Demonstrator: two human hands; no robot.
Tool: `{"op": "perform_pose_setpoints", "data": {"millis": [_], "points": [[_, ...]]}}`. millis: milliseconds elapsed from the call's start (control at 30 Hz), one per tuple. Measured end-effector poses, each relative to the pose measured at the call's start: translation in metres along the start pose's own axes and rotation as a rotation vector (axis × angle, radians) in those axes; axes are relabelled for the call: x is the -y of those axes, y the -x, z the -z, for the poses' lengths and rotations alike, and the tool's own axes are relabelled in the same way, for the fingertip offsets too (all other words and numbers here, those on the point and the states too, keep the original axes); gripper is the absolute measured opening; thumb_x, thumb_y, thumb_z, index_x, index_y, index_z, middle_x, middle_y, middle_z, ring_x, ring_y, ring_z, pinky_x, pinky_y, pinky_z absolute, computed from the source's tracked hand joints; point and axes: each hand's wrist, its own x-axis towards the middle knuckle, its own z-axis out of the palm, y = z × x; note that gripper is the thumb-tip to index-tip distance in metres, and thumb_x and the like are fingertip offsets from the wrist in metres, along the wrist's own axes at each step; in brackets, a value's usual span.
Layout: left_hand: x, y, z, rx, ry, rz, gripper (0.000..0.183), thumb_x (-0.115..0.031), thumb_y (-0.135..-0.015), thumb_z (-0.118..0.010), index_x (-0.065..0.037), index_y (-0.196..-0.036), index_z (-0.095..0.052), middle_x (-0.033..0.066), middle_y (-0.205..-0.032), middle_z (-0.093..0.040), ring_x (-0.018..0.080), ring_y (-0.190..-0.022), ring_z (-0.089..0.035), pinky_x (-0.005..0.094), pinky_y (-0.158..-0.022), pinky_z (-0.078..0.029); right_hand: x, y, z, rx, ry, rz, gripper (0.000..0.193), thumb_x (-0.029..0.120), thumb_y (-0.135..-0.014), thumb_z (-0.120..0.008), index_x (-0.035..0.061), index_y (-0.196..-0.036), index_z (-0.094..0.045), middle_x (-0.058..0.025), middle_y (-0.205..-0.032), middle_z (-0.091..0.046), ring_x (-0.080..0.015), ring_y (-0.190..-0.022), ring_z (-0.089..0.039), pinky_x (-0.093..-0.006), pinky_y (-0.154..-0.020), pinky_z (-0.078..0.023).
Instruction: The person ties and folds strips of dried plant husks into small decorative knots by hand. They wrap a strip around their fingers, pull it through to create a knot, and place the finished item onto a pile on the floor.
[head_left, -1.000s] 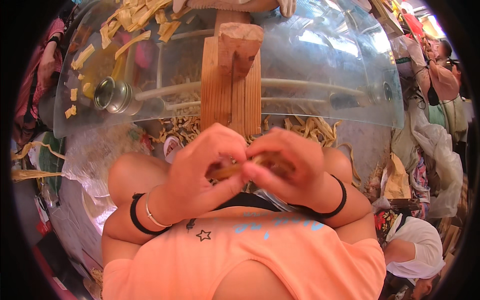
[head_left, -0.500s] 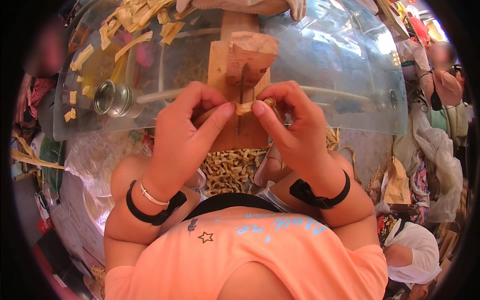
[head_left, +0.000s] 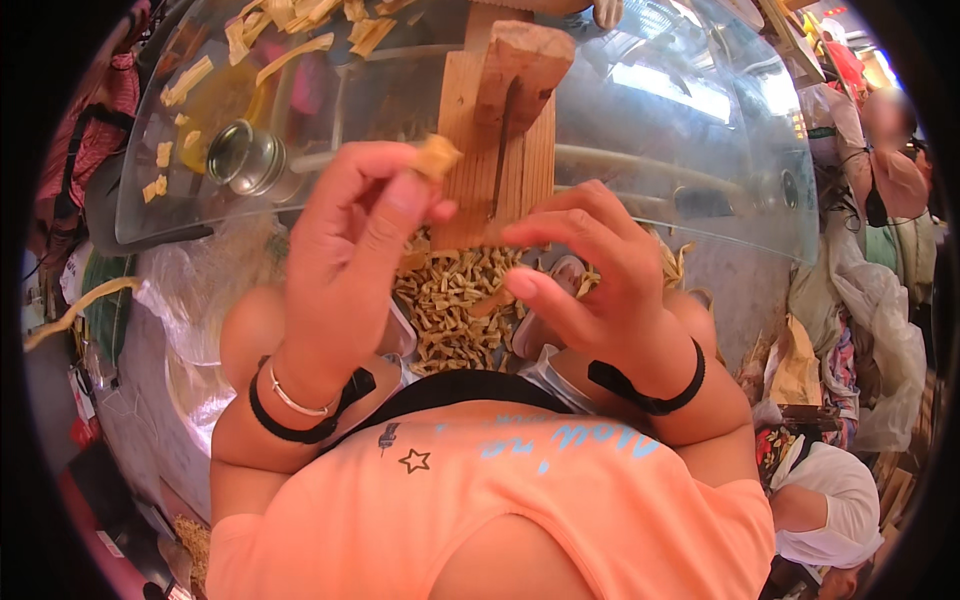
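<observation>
Wood chip (head_left: 437,157), small and tan, is pinched between thumb and fingertips of the left hand (head_left: 350,250) just left of centre and raised level with the wooden block (head_left: 505,130), apparently so it can be brought to the dark upright blade (head_left: 500,150) set in that block. Right hand (head_left: 590,280), right of centre, is half open with curled fingers and grips nothing, poised near the block. Below both lies a pile of cut chips (head_left: 450,305) in the lap, while a clear curved shield (head_left: 680,130) spans the upper frame, with a metal can (head_left: 245,160) at upper left.
</observation>
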Motion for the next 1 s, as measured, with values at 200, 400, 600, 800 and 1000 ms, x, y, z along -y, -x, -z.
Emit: {"op": "perform_pose_setpoints", "data": {"millis": [200,400,600,800,1000], "points": [[-0.001,0.015,-0.033,0.270,-0.242,-0.277,0.029,-0.014,-0.096,-0.059,-0.003,-0.122,-0.053,0.0161,-0.132,-0.045,0.0251,-0.124,-0.046,0.0385,-0.104,-0.038,0.012,0.007,-0.032,-0.130,-0.083,0.129,0.033,0.005,-0.075,-0.076,0.0045,-0.106,-0.065,-0.0091,-0.092,-0.066,-0.0250,-0.082,-0.063,-0.0335,-0.066,-0.052],[-0.016,0.027,-0.040,0.234,0.061,0.240,0.051,-0.014,-0.088,-0.069,-0.007,-0.133,-0.046,0.0076,-0.102,-0.059,0.0153,-0.088,-0.061,0.0291,-0.076,-0.048,0.020,0.006,-0.011,-0.259,-0.709,-0.128,0.014,0.010,-0.098,-0.051,0.0007,-0.105,-0.059,-0.0106,-0.090,-0.067,-0.0230,-0.082,-0.060,-0.0314,-0.068,-0.051],[-0.015,0.024,-0.021,0.445,-0.407,0.050,0.032,-0.016,-0.086,-0.072,-0.007,-0.114,-0.060,0.0008,-0.062,-0.050,0.0082,-0.052,-0.048,0.0245,-0.050,-0.037,0.005,0.028,0.055,0.210,-0.805,-0.642,0.030,0.021,-0.105,-0.039,-0.0006,-0.100,-0.058,-0.0048,-0.071,-0.056,-0.0160,-0.061,-0.052,-0.0309,-0.062,-0.048],[0.013,0.023,-0.046,0.632,-0.510,-0.336,0.025,-0.019,-0.083,-0.076,-0.004,-0.098,-0.064,0.0059,-0.066,-0.058,0.0178,-0.054,-0.054,0.0290,-0.052,-0.042,0.017,0.055,0.009,0.981,-0.322,-0.256,0.041,0.034,-0.097,-0.045,-0.0024,-0.107,-0.060,-0.0213,-0.073,-0.064,-0.0426,-0.069,-0.062,-0.0488,-0.069,-0.051],[0.011,0.007,-0.044,0.513,-0.486,-0.551,0.020,-0.017,-0.082,-0.075,-0.004,-0.095,-0.064,0.0094,-0.076,-0.058,0.0251,-0.066,-0.056,0.0317,-0.059,-0.045,0.011,0.056,0.011,1.015,-0.766,-0.587,0.052,0.038,-0.104,-0.039,-0.0013,-0.079,-0.063,-0.0138,-0.067,-0.060,-0.0277,-0.063,-0.058,-0.0391,-0.065,-0.047]]}}
